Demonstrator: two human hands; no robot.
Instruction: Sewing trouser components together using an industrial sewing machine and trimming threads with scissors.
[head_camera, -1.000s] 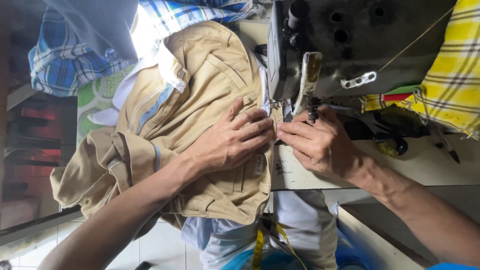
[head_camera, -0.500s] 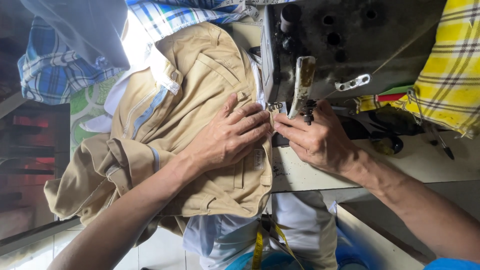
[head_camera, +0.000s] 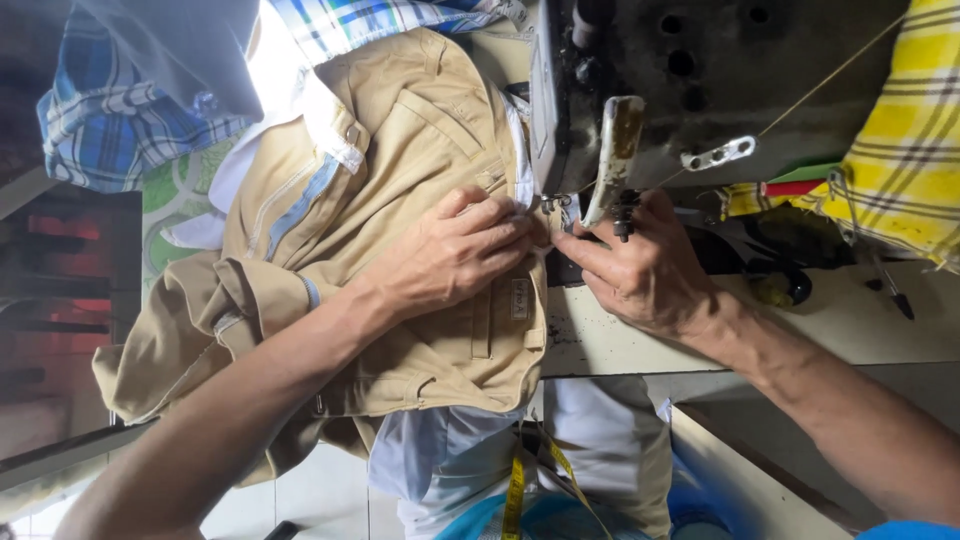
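A pair of tan trousers (head_camera: 400, 160) lies bunched on the sewing machine table (head_camera: 620, 345), its waistband edge against the needle area. My left hand (head_camera: 455, 255) presses flat on the tan cloth, fingers pinching the edge beside the presser foot (head_camera: 553, 208). My right hand (head_camera: 640, 270) rests on the machine bed just past the needle, fingertips touching the cloth edge under the dark sewing machine head (head_camera: 720, 80). A small label on the trousers (head_camera: 520, 298) shows below my left hand.
Blue checked fabric (head_camera: 110, 120) hangs beyond the trousers. Yellow checked cloth (head_camera: 900, 150) lies past the machine, with scissors (head_camera: 885, 280) on the table near it. A yellow tape measure (head_camera: 515, 495) hangs at my chest. A thread runs slantwise across the machine head.
The view has drifted slightly. Both hands stay at the needle, with my left hand's fingers shifted a little closer to the presser foot on the trousers' edge.
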